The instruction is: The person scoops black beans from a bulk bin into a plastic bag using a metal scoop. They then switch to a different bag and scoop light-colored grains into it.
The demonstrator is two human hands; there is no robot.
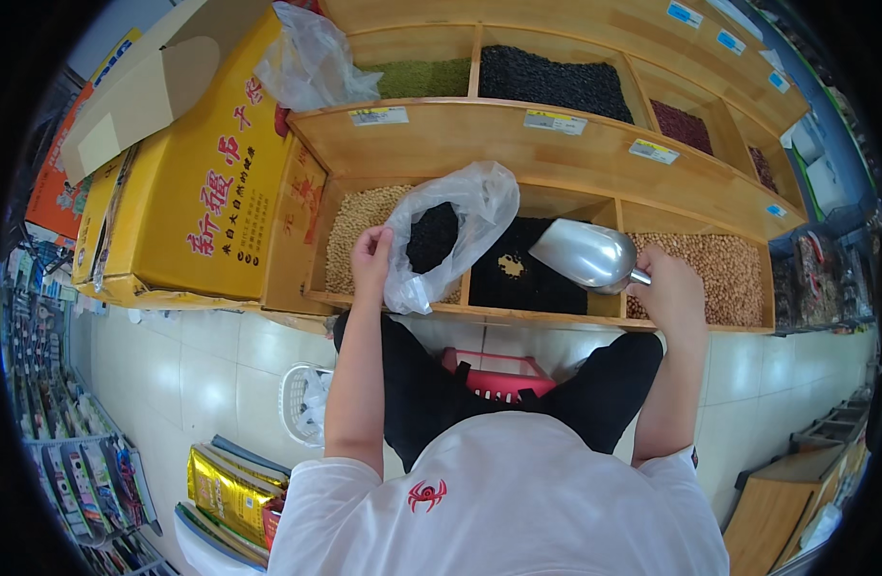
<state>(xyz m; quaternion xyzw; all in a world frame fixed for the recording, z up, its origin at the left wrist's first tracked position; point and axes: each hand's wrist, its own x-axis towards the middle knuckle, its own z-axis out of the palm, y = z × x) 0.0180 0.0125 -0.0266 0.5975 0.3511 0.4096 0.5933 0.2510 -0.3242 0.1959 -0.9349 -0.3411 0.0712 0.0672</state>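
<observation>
My left hand (372, 258) grips the near left rim of a clear plastic bag (484, 194), whose mouth gapes open. Fine black grain or seed (433, 237) lies inside the bag, which rests over the bin of pale beans (358, 223). In my right hand (671, 291) is the handle of a shiny metal scoop (592, 252). Its bowl points left above the middle bin of black grain (549, 297) and looks empty. A pale patch (511, 266) shows in that black layer. Beneath my right hand is a bin of light brown, peanut-like kernels (736, 281).
Wooden dividers (618, 216) separate the bins. The upper tier holds green beans (430, 78), black seeds or beans (556, 79) and dark red beans (682, 126). A yellow carton (174, 209) abuts the left side. Below are a red plastic stool (498, 371) and a white basket (291, 403).
</observation>
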